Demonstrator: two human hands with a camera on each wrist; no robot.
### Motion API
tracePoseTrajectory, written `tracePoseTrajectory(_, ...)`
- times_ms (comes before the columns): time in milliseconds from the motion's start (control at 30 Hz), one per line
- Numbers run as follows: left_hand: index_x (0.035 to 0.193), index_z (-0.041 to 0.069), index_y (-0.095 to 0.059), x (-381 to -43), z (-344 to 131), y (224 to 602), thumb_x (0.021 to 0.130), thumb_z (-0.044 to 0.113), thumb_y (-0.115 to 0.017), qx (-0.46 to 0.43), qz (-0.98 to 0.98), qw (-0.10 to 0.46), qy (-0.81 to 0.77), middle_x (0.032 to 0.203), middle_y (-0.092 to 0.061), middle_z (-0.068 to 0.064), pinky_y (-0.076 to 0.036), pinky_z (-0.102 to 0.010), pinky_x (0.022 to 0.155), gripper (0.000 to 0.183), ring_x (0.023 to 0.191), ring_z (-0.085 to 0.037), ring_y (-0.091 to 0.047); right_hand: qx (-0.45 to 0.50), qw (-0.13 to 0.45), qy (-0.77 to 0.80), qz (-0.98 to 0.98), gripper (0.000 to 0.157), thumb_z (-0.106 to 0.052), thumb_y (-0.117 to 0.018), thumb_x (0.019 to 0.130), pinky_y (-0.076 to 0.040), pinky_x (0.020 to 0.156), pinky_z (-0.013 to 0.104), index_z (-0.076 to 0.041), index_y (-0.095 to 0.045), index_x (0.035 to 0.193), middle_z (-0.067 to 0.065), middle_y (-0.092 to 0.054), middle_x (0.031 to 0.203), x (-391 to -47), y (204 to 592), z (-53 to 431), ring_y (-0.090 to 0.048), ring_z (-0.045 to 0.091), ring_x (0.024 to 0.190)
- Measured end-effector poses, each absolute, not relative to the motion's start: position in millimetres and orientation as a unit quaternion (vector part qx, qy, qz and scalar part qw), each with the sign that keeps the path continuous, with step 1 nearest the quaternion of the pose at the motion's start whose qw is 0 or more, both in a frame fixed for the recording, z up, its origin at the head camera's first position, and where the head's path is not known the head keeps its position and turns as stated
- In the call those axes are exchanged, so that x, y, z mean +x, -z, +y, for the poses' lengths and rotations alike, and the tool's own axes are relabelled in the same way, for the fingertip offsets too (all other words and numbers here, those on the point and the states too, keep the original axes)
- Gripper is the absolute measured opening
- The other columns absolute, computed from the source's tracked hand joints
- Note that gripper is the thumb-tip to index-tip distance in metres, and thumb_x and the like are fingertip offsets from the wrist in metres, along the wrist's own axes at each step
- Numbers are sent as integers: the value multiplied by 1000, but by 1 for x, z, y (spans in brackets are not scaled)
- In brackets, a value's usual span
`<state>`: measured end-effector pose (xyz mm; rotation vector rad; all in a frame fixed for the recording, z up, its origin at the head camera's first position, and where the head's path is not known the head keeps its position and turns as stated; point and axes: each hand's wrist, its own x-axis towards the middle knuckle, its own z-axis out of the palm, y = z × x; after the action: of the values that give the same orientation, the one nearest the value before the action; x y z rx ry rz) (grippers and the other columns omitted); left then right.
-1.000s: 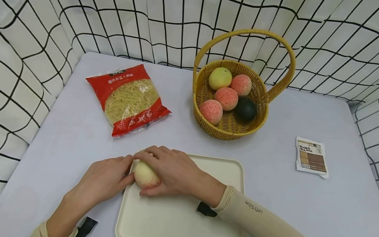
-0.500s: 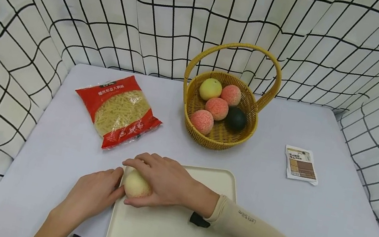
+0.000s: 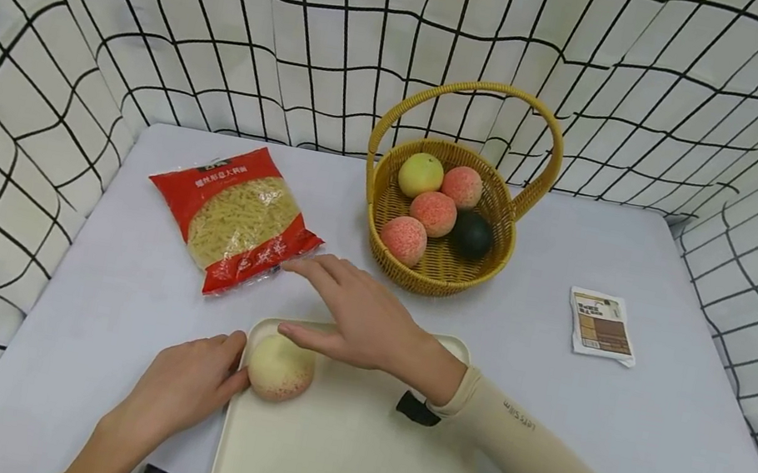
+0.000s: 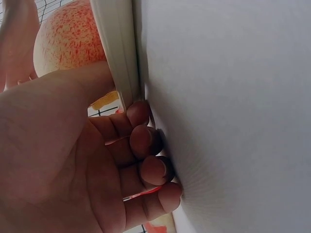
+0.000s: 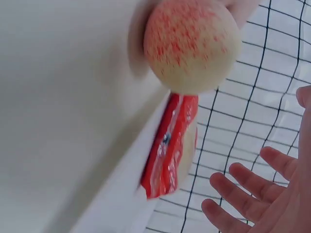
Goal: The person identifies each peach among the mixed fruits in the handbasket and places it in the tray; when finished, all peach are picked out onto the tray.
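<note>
A pale yellow peach with red speckles (image 3: 280, 369) sits in the far left corner of the cream tray (image 3: 346, 467). My left hand (image 3: 189, 381) grips the tray's left rim; in the left wrist view its thumb reaches over the rim and its curled fingers (image 4: 146, 141) lie at the outer edge, on the tabletop. Above the tray's far side, my right hand (image 3: 368, 319) is spread and holds nothing. The right wrist view shows its fingers apart from the peach (image 5: 192, 46).
Behind the tray stands a yellow wicker basket (image 3: 435, 284) with several pink, yellow-green and dark round fruits. A red bag of pasta (image 3: 245, 217) lies at the back left. A small white and brown packet (image 3: 602, 327) lies at the right. Black-and-white grid cloth surrounds the table.
My right hand has let go of the peach and lifted away, back and to the right. The peach stays in the tray's corner. My left hand keeps its place at the rim.
</note>
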<state>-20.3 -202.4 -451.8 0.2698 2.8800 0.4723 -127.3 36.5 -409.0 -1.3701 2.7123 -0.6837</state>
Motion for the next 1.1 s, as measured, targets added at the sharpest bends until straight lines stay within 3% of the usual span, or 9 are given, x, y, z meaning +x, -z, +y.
tracePoseTrajectory(433, 89, 15, -55, -20, -202, 452, 97, 27, -74, 88, 977, 112, -158, 68, -48, 3, -33, -30, 55, 23, 63, -13, -44, -380, -23, 237, 894, 62, -55, -63, 102, -57, 105, 43, -24, -49, 154, 1, -57, 152, -162, 388, 72, -61, 20, 136)
tracePoseTrajectory(900, 87, 16, -54, -19, -203, 451, 96, 25, -73, 85, 977, 108, -161, 67, -47, 4, -33, -29, 55, 23, 62, -13, -43, -309, -15, 196, 931, 58, -55, -59, 105, -61, 80, 46, -24, -51, 153, 6, -54, 153, -199, 383, 108, -65, 24, 120)
tracePoseTrajectory(1100, 88, 17, -55, -19, -202, 452, 96, 25, -73, 79, 976, 118, -165, 68, -48, 4, -33, -29, 56, 22, 63, -13, -44, -294, -3, 196, 935, 59, -56, -58, 105, -57, 98, 51, -23, -50, 154, 8, -53, 154, -211, 386, 122, -59, 27, 129)
